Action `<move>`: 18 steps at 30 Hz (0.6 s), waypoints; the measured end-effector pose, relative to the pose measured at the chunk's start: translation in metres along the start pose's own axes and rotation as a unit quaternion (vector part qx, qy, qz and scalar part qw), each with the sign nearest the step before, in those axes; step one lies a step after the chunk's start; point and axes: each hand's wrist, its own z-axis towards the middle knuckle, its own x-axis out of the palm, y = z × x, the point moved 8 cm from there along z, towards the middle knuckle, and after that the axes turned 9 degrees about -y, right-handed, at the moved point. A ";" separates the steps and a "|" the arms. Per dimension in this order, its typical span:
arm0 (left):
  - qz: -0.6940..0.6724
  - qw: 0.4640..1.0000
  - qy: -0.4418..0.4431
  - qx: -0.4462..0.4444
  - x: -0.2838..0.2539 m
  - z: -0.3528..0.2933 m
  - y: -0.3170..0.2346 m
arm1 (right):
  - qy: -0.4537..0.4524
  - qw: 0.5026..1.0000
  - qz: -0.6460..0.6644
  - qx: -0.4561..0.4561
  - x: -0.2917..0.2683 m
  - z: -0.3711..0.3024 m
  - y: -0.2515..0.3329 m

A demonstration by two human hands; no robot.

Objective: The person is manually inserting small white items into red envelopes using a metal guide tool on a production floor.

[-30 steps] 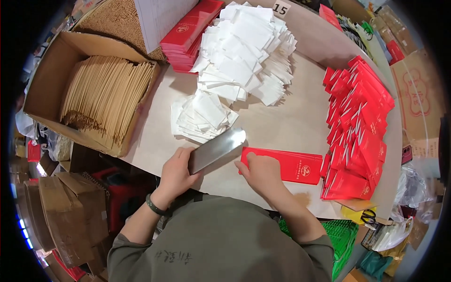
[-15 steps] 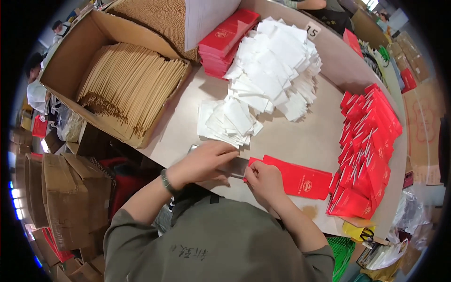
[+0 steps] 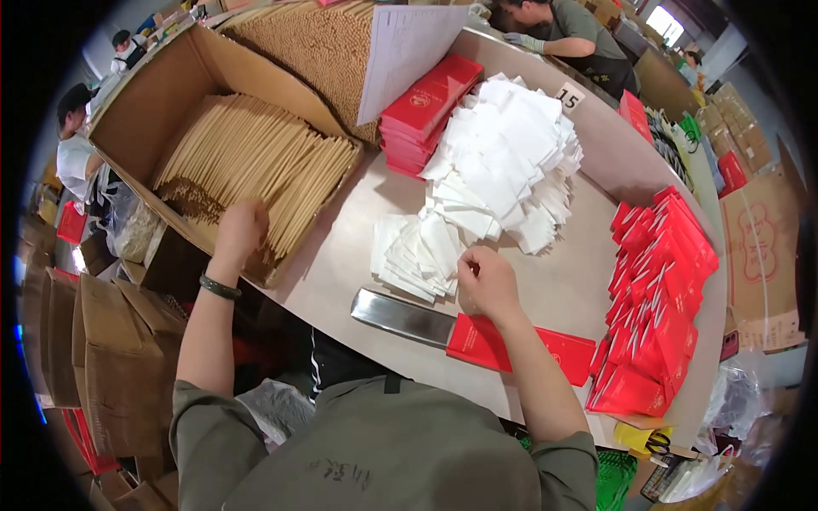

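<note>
My left hand reaches into the cardboard box at the left, its fingers closed on the near ends of the wooden chopsticks; how many it grips is hidden. My right hand is pinched at the right edge of a small pile of flat white paper packets, seemingly on one packet. Below lies a shiny metal chute, its right end tucked into the mouth of a flat red paper sleeve. My right forearm crosses above that sleeve.
A larger heap of white packets lies beyond the small pile. Stacked red sleeves stand beside it, near an upright paper sheet. Filled red sleeves pile up at the right. A co-worker leans in beyond the table's raised edge.
My left hand has left the metal chute and moved to the chopsticks in the box. My right hand has gone from the red sleeve's mouth up to the small white pile. The chute now lies uncovered.
</note>
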 end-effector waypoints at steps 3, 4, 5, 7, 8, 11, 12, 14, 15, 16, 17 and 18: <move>0.018 0.990 -0.134 0.042 -0.012 -0.004 0.003 | -0.018 0.998 0.056 -0.014 0.003 0.002 0.007; 0.040 0.991 -0.120 0.032 -0.013 -0.004 0.000 | 0.001 1.000 0.015 -0.022 0.015 0.005 0.009; 0.039 0.991 -0.120 0.034 -0.011 -0.002 -0.001 | 0.022 0.999 -0.025 -0.031 0.023 0.007 0.008; 0.064 0.983 -0.173 0.015 -0.015 -0.005 0.007 | 0.011 0.999 -0.020 -0.034 0.016 0.004 0.009; 0.067 0.984 -0.167 0.013 -0.018 -0.011 0.003 | -0.003 0.999 0.003 -0.050 0.004 0.000 0.017; -0.192 0.931 -0.304 -0.063 -0.033 -0.048 -0.007 | 0.013 0.989 0.024 -0.145 -0.012 -0.025 0.044; -0.281 0.916 -0.278 -0.065 -0.018 -0.064 -0.016 | 0.038 0.973 0.020 -0.228 -0.009 -0.040 0.057; -0.391 0.897 -0.199 -0.046 0.018 -0.093 -0.038 | 0.085 0.959 -0.028 -0.268 0.007 -0.064 0.053; -0.413 0.898 -0.148 -0.026 0.037 -0.103 -0.049 | 0.126 0.938 -0.078 -0.313 0.019 -0.076 0.053; -0.438 0.893 -0.099 -0.022 0.047 -0.112 -0.059 | 0.129 0.937 -0.105 -0.308 0.020 -0.080 0.055; -0.462 0.885 -0.050 -0.018 0.055 -0.119 -0.068 | 0.131 0.937 -0.104 -0.306 0.016 -0.084 0.057; -0.487 0.872 -0.012 -0.037 0.058 -0.123 -0.072 | 0.089 0.959 -0.068 -0.261 0.002 -0.083 0.055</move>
